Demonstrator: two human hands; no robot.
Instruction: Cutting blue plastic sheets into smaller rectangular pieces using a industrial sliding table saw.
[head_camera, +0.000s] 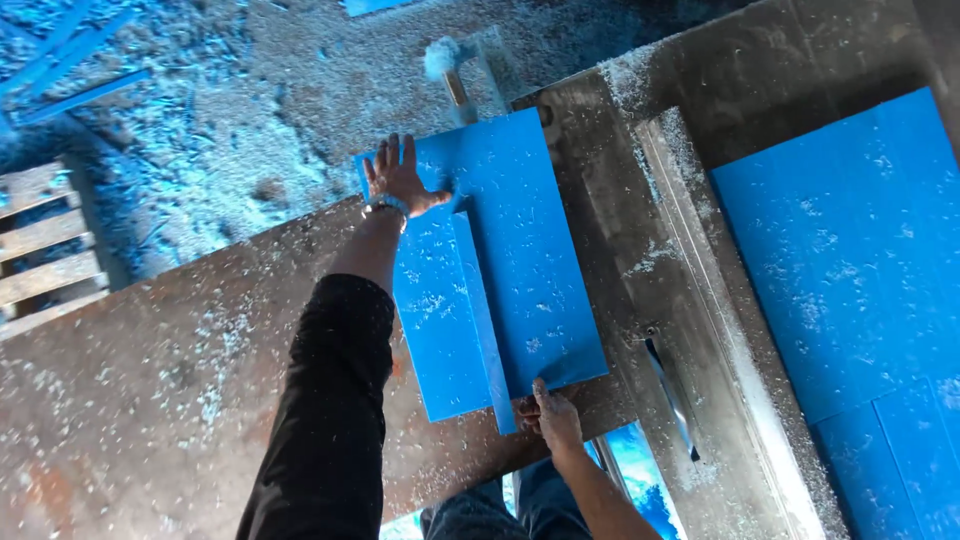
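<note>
Left hand (398, 180) flat on far end of upper blue rectangular foam board (520, 250), fingers spread. Right hand (553, 418) at near edge, fingers pinching thin blue strip (480, 300) standing between two boards. Lower blue board (435, 330) beneath, on dusty rusted metal worktop (150, 370). Saw blade (672, 395) just right.

Workshop — saw table (150, 380), blade (672, 395), blue shavings (200, 120) everywhere.

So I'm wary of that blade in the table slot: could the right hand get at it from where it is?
Probably yes. The right hand grips the near corner of the blue board, and only bare, dusty table lies between it and the blade; nothing guards it.
</note>
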